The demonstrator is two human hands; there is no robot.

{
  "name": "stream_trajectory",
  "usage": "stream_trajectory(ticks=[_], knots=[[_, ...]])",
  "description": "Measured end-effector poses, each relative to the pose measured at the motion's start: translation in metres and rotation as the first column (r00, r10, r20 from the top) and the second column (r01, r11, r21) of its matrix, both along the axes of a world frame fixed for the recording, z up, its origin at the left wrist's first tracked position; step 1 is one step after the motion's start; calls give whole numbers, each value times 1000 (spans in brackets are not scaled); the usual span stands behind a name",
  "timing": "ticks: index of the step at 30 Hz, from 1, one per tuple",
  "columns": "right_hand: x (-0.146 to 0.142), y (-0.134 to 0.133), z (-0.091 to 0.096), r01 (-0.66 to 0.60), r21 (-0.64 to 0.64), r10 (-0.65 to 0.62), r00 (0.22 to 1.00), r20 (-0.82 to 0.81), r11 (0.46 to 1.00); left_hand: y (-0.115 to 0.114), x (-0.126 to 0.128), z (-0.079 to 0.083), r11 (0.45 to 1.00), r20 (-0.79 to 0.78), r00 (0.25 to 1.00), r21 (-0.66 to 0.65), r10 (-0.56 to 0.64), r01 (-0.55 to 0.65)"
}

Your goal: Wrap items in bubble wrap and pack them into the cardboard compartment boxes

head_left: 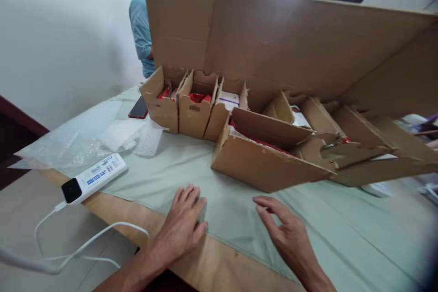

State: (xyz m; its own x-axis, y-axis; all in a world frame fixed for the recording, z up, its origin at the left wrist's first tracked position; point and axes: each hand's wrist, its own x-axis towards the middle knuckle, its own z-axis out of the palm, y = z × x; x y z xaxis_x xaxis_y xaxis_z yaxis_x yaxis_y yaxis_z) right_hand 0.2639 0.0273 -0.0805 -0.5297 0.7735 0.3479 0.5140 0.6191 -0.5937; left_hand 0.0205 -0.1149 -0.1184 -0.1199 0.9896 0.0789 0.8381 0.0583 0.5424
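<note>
My left hand (183, 223) lies flat on the pale green cloth (178, 164) near the table's front edge, fingers stretched out, holding nothing. My right hand (284, 232) hovers just over the cloth to its right, fingers spread and slightly curled, empty. Just beyond both hands stands an open brown cardboard box (263, 164) with something red inside. Behind it runs a row of small open cardboard boxes (191, 109) holding red and white packs.
A tall cardboard sheet (290, 41) stands behind the boxes. A white device (94, 178) with a cable (68, 246) lies at the left table edge, beside bubble wrap (68, 139) and a dark phone (138, 108). A person in a blue shirt (141, 32) stands at the back.
</note>
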Motion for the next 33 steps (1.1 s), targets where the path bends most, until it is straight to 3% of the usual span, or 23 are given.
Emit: stream_trajectory(ticks=[3, 6, 11, 14, 17, 21, 25, 30, 33], knots=[[-80, -1, 7, -264, 12, 264, 964, 16, 965, -5, 5, -9, 997, -55, 998, 76, 14, -10], [-176, 11, 11, -416, 21, 413, 908, 74, 909, -5, 9, -18, 988, -16, 999, 151, 30, -27], [-319, 25, 20, -451, 98, 405, 864, 299, 887, -4, 6, -26, 984, 70, 997, 178, 16, -28], [-354, 24, 23, -434, 115, 347, 830, 437, 894, -5, 4, -29, 982, 126, 992, 187, 17, -40], [-336, 20, 24, -425, 89, 340, 818, 464, 901, -5, 4, -30, 977, 171, 985, 210, 13, -49], [-260, 13, 30, -407, 82, 377, 892, 249, 910, -2, 0, -25, 948, 257, 965, 292, 48, -125], [-180, 2, 38, -369, 49, 365, 928, 67, 928, -6, -5, -15, 901, 422, 898, 332, 123, -280], [-117, -13, 40, -259, 53, 260, 966, -6, 964, -29, -11, 0, 884, 484, 863, 330, 143, -332], [-83, -19, 38, -252, 66, 257, 963, -76, 965, -41, -22, 10, 861, 480, 848, 308, 226, -404]])
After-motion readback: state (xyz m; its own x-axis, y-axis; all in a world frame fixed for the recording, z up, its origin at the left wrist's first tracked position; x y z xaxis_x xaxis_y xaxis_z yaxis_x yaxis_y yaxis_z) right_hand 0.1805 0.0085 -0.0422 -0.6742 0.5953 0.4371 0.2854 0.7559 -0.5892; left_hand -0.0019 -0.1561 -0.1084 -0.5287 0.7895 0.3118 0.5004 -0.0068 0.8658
